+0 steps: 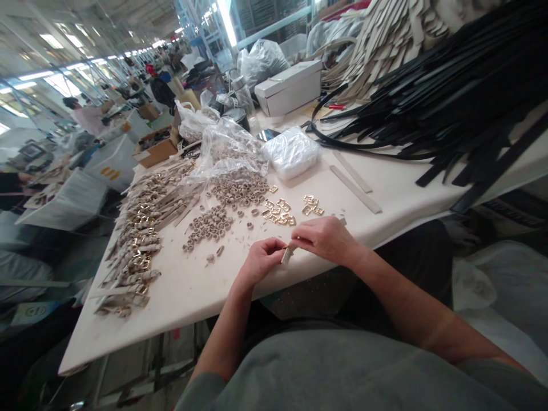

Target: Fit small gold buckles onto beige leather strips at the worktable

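Observation:
Close to the table's front edge, my left hand (263, 261) pinches a short beige strap piece (286, 256). From the other side my right hand (323, 238) has its fingertips closed on the same strap piece, partly covering it. A small glint shows by the fingertips, too small to make out. Just beyond the hands lie several gold buckles (278, 212), with a smaller group of gold buckles (312, 204) to their right. Many small beige strap loops (208, 224) are heaped to the left.
Beige straps with gold buckles (139, 245) line the table's left side. Behind the loops sit a clear plastic bag (233, 148) and a white wrapped bundle (291, 151). Two flat beige strips (355, 188) lie right of the buckles. Black straps (428, 97) overhang the right edge. A white box (289, 88) stands behind.

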Motion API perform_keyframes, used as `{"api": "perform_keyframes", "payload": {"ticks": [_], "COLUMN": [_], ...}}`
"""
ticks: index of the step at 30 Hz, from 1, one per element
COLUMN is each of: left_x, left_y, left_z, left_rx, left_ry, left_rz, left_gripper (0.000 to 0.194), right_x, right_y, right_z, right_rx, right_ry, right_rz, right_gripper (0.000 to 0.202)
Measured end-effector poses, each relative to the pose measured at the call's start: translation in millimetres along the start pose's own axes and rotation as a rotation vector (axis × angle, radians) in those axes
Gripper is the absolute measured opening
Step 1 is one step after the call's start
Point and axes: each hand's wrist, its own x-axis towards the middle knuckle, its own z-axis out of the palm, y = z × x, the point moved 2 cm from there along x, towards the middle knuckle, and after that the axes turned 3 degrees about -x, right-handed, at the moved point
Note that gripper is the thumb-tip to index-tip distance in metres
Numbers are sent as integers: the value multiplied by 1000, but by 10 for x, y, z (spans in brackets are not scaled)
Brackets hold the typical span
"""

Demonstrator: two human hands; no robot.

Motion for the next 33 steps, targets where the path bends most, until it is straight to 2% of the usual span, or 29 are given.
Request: {"api": "perform_keyframes", "payload": {"ticks": [2, 4, 5, 7, 11, 19, 22, 26, 29, 33], "left_x": [56, 111, 135, 166, 165, 98, 89, 86, 96, 134], "left_y": [-5, -12, -15, -14, -10, -7, 7, -23, -24, 62], "left_z": [19, 43, 60, 107, 229, 347, 402, 448, 270, -331], "left_rx": [-109, -276, -354, -458, -470, -274, -247, -216, -117, 202], "left_ry": [73, 159, 201, 258, 277, 254, 249, 220, 215, 407], "left_rz": [28, 41, 40, 39, 57, 162, 183, 173, 197, 323], "left_gripper": [13, 13, 14, 17, 19, 17, 20, 23, 24, 14], "right_x": [57, 67, 55, 12, -59, -33, -48, -67, -72, -79], "right_y": [-18, -26, -26, -16, -8, -102, -113, -78, -48, -32], "right_z": [-37, -55, -45, 20, 203, 274, 275, 255, 225, 206], "right_rx": [-32, -4, 32, 128, 376, 1012, 1051, 964, 893, 791], "right_ry": [157, 330, 378, 353, 139, 146, 173, 197, 192, 173], "right_rz": [11, 78, 118, 202, 316, 561, 615, 600, 565, 564], "right_gripper": [18, 15, 13, 13, 24, 41, 39, 30, 26, 26]}}
